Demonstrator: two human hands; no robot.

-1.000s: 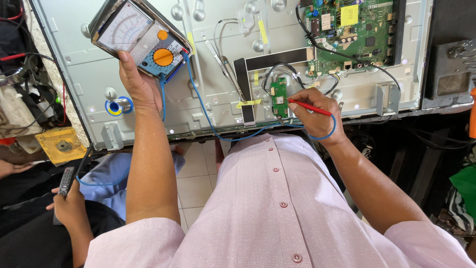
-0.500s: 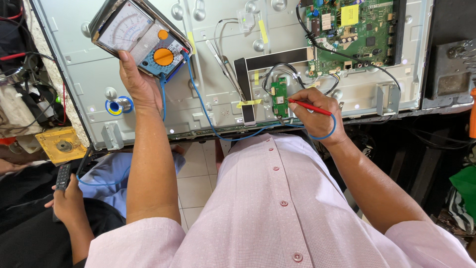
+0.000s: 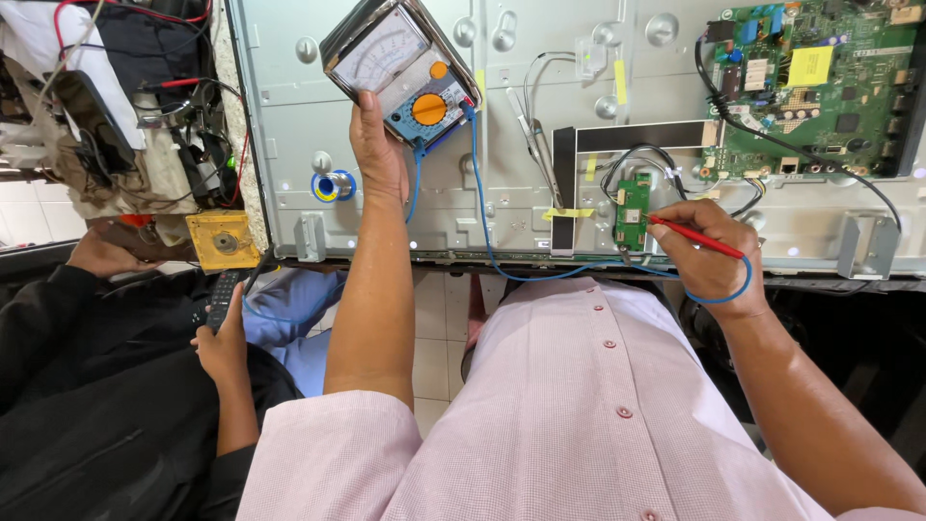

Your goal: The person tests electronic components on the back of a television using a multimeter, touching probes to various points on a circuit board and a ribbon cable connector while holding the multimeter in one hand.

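Probing small green board [image 3: 633, 210] with red probe [image 3: 696, 238] pinched in right hand [image 3: 709, 259]; left hand [image 3: 379, 154] gripping analog meter [image 3: 400, 69]; next needs steady tip, eyes on needle.

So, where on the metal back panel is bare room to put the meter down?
Bare metal lies between the solder spool and the blue lead, below the analog multimeter in the left hand. It is crowded around the small green board, where the right hand holds the red probe.

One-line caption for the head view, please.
Left hand holds up an analog multimeter with orange dial; right hand presses a red test probe to a small green circuit board.
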